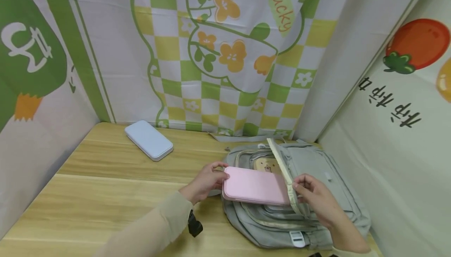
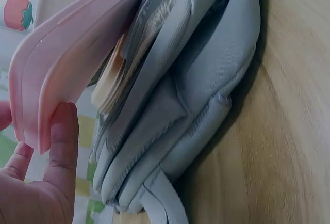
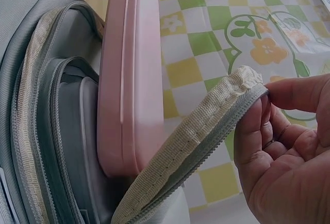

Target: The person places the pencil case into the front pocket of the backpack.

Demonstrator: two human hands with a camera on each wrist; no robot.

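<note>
My left hand [image 1: 208,180] grips the near end of a flat pink case [image 1: 257,184], its thumb on one face and fingers on the other in the left wrist view. The far end of the case reaches under the raised flap of a grey backpack [image 1: 338,182] that lies on its back on the table. With thumb and fingertips, my right hand [image 1: 317,194] pinches the cream-trimmed, zippered edge of that flap [image 3: 206,131] and holds it up. Inside the unzipped pocket, a tan item with a small face [image 1: 265,164] shows behind the pink case.
A light blue case [image 1: 149,139] lies at the back left of the wooden table [image 1: 105,202]. Behind the table hangs a checked, flower-printed curtain [image 1: 225,104]. A printed sheet [image 1: 394,163] closes off the right side. A white buckle [image 1: 297,239] sits on the backpack's near side.
</note>
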